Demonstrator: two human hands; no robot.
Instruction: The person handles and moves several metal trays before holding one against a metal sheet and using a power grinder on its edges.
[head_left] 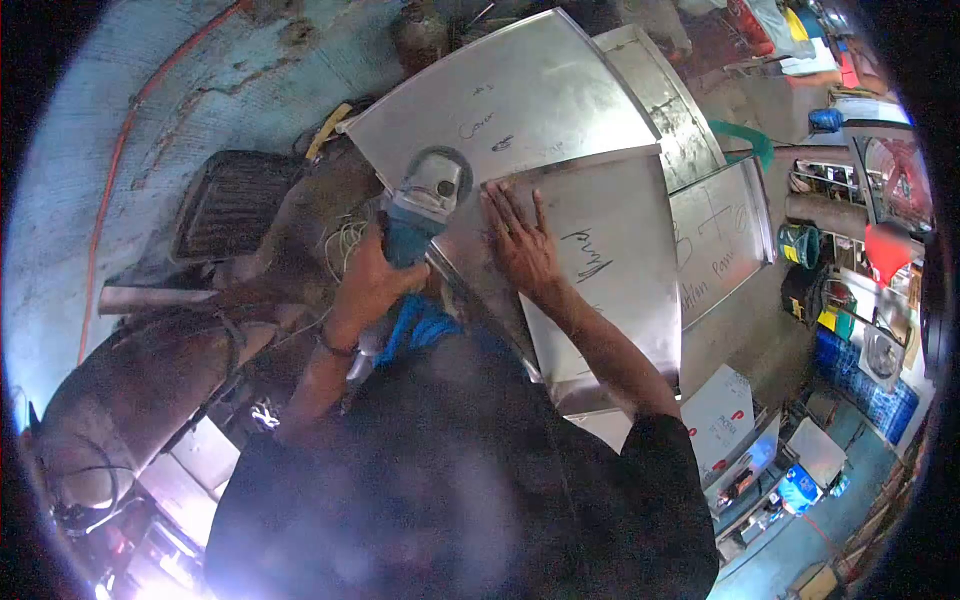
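My left hand is wrapped round the teal body of an angle grinder. The grinder's metal head and round disc point away from me, close to the left edge of a bent sheet-metal panel with dark handwriting. On that panel's upper left corner lies my right hand, flat with fingers spread. Beyond the grinder is a larger shiny metal sheet, also marked by hand; the disc overlaps its lower edge in this view. A third marked panel sits partly under the near one.
To the left lie a large rusty cylinder and a dark ribbed tray. Loose thin wire hangs near my left wrist. Bright light flares at lower left. On the far right are a person in red, a bucket and cluttered shelves.
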